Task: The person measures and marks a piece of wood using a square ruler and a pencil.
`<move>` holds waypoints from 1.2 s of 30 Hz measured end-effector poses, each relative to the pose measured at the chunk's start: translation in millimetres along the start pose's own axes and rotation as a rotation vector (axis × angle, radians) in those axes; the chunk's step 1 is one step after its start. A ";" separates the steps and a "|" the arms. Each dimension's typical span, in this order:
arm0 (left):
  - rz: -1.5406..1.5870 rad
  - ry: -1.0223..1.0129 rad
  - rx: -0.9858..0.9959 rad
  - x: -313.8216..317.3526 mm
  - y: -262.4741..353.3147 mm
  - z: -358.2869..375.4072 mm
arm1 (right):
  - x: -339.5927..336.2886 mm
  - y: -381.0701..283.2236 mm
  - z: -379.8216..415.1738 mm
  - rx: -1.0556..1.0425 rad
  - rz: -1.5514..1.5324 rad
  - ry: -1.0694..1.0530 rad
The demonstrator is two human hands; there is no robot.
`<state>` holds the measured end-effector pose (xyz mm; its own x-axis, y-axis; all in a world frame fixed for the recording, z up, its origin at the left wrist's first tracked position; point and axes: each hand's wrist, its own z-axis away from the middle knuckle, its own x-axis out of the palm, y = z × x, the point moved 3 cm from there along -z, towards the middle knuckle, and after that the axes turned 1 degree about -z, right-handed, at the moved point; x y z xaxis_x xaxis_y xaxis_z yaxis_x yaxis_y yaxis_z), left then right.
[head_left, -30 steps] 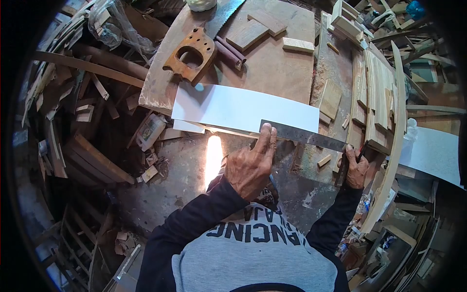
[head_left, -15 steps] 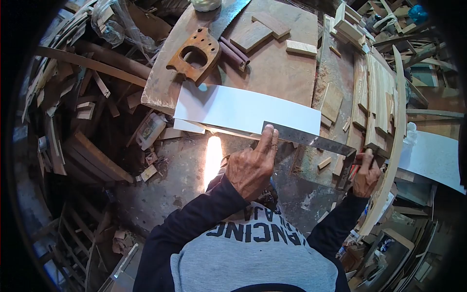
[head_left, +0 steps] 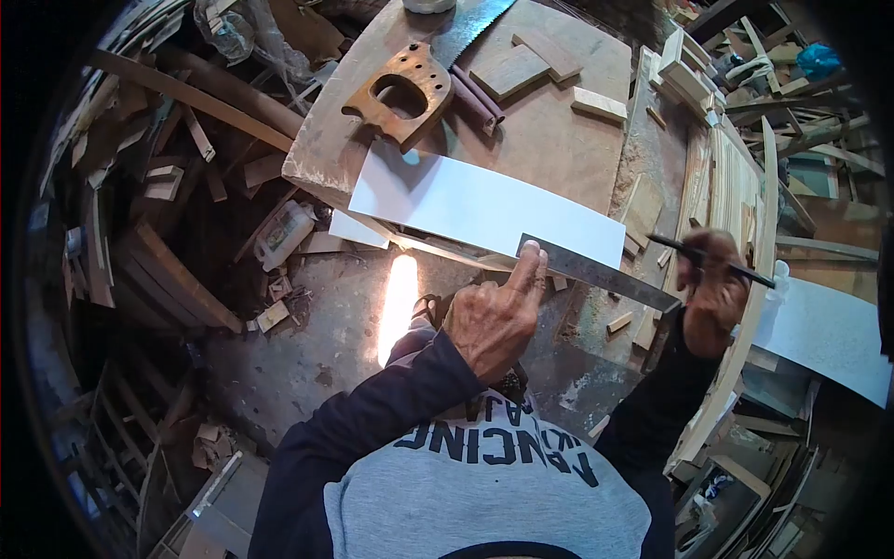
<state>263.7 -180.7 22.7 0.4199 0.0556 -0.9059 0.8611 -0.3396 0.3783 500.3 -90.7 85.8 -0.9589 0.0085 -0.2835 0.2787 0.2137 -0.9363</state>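
A metal square (head_left: 601,273) lies over the near right edge of a white sheet (head_left: 484,200). My left hand (head_left: 495,312) presses the square's left end with its fingertips, the index and middle fingers stretched out together. Near the square's right corner, my right hand (head_left: 715,284) is raised with a dark pencil (head_left: 684,248) between its fingers; the hand is a little blurred. Beyond the sheet a handsaw with a wooden handle (head_left: 424,82) rests on the wooden board (head_left: 568,158).
Flat wood pieces (head_left: 510,71) and a purple-brown folded strip (head_left: 480,101) lie beside the saw. Long wooden strips (head_left: 731,177) stand to the right, with another white sheet (head_left: 824,335) beyond them. Scrap wood fills the left side. A bright light patch (head_left: 399,303) is on the floor.
My right hand has come up from the square's corner, and the pencil now shows in it. My left hand stays on the square. The whole view has shifted slightly.
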 end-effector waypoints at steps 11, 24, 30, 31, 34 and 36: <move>0.036 -0.015 0.029 -9.0 0.2 -3.0 | 118.1 -26.0 -39.5 -0.350 0.274 -0.590; 0.063 0.010 0.040 -7.0 -1.9 -2.1 | 140.4 -18.4 -35.8 -0.490 0.337 -0.721; 0.042 0.019 0.039 -5.3 -1.6 -1.7 | 140.8 -17.0 -35.9 -0.537 0.354 -0.713; 0.039 0.021 0.042 -5.1 -1.7 -1.6 | 140.1 -16.8 -35.3 -0.544 0.357 -0.728; 0.019 0.010 0.052 -8.3 -1.1 -1.9 | 128.1 -25.8 -38.0 -0.460 0.372 -0.647; 0.006 0.001 0.047 -8.3 -1.8 -2.4 | 105.1 -19.2 -30.1 -0.157 0.046 -0.401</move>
<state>259.3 -178.4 29.9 0.4251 0.0543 -0.9035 0.8442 -0.3838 0.3741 392.5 -64.5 80.2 -0.8407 -0.3518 -0.4117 0.2801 0.3681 -0.8866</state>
